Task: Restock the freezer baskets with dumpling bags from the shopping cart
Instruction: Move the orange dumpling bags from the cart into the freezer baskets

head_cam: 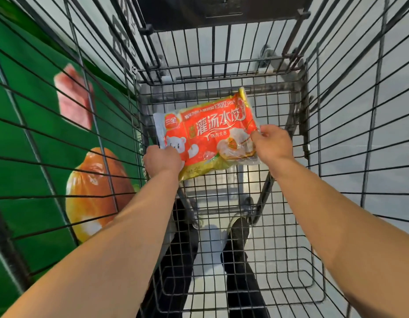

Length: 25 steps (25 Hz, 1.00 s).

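Looking down from head height into a wire shopping cart (336, 92), both bare arms reach forward from the bottom of the view. Near the centre of the picture, one dumpling bag (208, 134) is held up inside the cart, above its wire floor. The bag is red-orange with white Chinese lettering, a white cartoon bear at its lower left, a clear window showing dumplings at its lower right, and a yellow-green lower edge. It tilts so that its right end points toward 1 o'clock.

At 8 o'clock from the bag's middle, the left hand (161, 159) grips the bag's lower left corner with curled fingers. At 4 o'clock, the right hand (272, 143) pinches the bag's right edge, fingers closed on the plastic.

Around them, dark wire walls of the cart rise on every side, and a dark panel sits at 12 o'clock on the far end. Through the cart floor at 6 o'clock, dark trouser legs and dark shoes (239, 228) show on a pale floor. At 9 o'clock, outside the cart wall, stands a green printed panel (38, 138) picturing food.
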Each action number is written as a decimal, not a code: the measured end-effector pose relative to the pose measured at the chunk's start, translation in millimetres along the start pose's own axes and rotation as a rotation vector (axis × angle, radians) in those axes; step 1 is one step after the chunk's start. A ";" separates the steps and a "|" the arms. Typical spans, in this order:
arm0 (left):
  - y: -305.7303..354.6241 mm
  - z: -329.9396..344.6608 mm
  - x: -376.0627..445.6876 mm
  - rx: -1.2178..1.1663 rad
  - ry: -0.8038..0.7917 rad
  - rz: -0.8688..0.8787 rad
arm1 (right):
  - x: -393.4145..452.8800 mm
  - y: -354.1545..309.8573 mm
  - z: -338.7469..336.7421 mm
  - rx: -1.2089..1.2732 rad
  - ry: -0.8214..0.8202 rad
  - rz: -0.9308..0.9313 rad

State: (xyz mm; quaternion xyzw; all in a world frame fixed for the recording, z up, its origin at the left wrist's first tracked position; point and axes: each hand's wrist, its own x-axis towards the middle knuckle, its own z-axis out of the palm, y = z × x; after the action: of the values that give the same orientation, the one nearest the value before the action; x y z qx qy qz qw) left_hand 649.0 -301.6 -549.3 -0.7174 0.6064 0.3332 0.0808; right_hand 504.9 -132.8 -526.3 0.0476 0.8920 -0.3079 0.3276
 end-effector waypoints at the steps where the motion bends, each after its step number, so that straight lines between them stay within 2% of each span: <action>1: 3.0 -1.5 0.1 -0.004 -0.020 -0.009 | 2.9 0.0 1.2 -0.007 0.026 0.002; 8: -12.4 4.8 -22.7 0.001 -0.183 0.011 | -35.7 73.3 -20.6 -0.055 0.098 0.285; 15: -16.6 10.0 -28.0 -0.067 -0.298 0.018 | -21.4 64.7 -21.8 0.043 0.204 0.209; 19: -17.4 0.7 -36.0 -0.077 -0.231 0.047 | -31.7 65.2 -27.6 0.010 0.265 0.209; 25: 2.1 -56.7 -83.0 -0.103 -0.189 0.023 | -81.1 20.2 -66.2 0.220 0.248 0.172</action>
State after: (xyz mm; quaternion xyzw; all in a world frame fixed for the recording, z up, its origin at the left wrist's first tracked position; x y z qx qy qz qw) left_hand 665.1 -263.8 -457.5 -0.6789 0.5866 0.4309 0.0968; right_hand 537.2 -68.7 -447.5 0.1971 0.8790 -0.3662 0.2333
